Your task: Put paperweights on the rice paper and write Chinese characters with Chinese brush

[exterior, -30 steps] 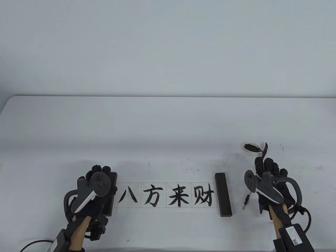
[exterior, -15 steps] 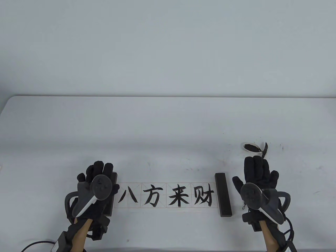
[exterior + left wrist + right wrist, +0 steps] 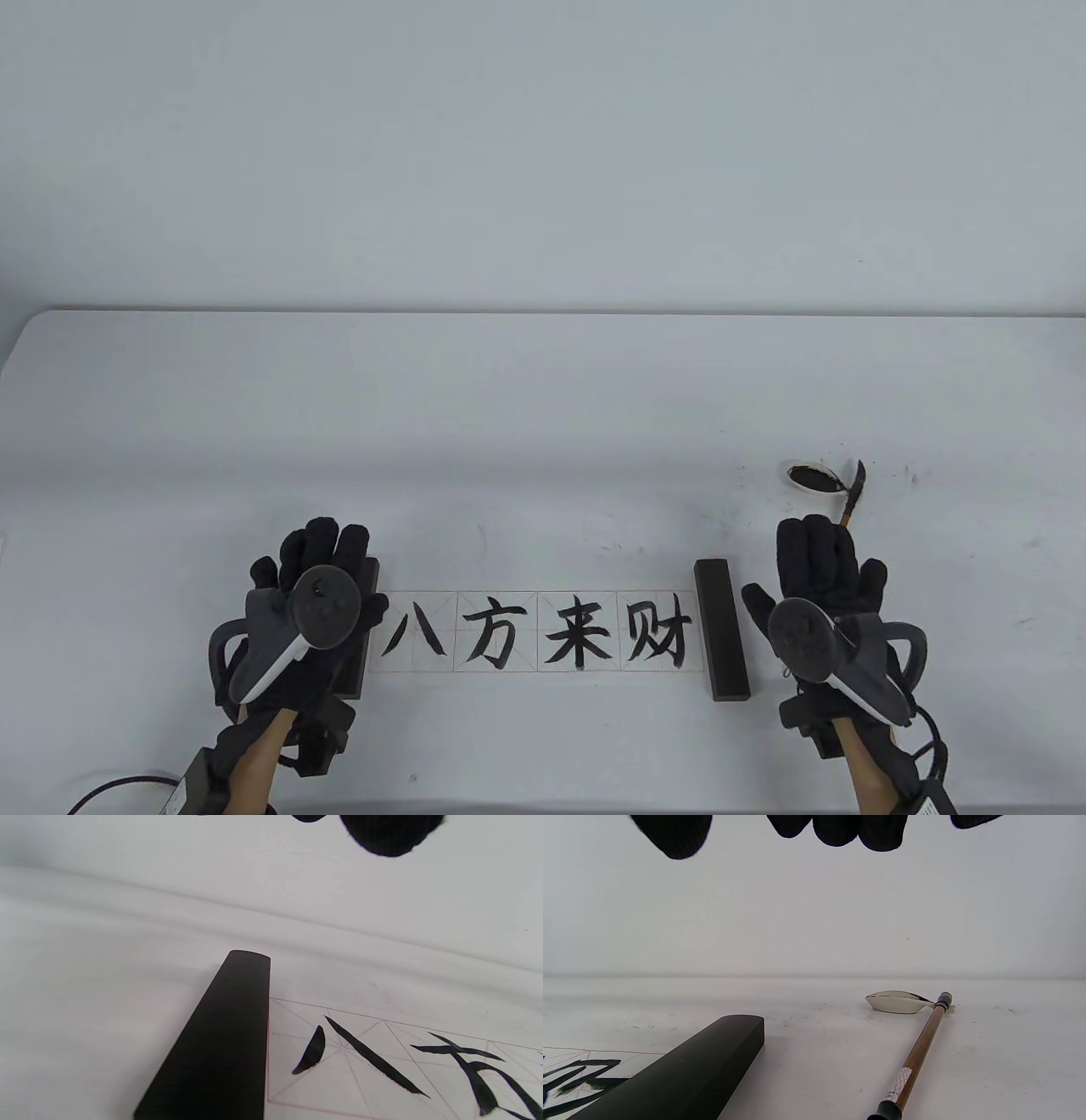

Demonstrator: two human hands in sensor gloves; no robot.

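The rice paper (image 3: pixel 543 671) lies flat and bears four black brush characters. A dark paperweight (image 3: pixel 721 630) sits on its right end. Another paperweight (image 3: pixel 371 586) sits on the left end, mostly hidden under my left hand (image 3: pixel 327 552). In the left wrist view that paperweight (image 3: pixel 220 1043) lies free beside the paper (image 3: pixel 348 1086), with the fingertips (image 3: pixel 390 836) above it. My right hand (image 3: pixel 819 552) is spread flat and holds nothing. The brush (image 3: pixel 851 501) lies on the table beyond it, tip at the ink dish (image 3: pixel 810 477). In the right wrist view the brush (image 3: pixel 920 1052) lies free.
In the right wrist view the small white ink dish (image 3: pixel 895 1002) stands behind the right paperweight (image 3: pixel 683 1073). Ink specks dot the white table (image 3: pixel 543 407) around the dish. Cables trail from both wrists at the near edge.
My right hand has let go of the brush, opened flat and drawn back to the left and toward the near edge. The brush stays on the table. My left hand barely moved.
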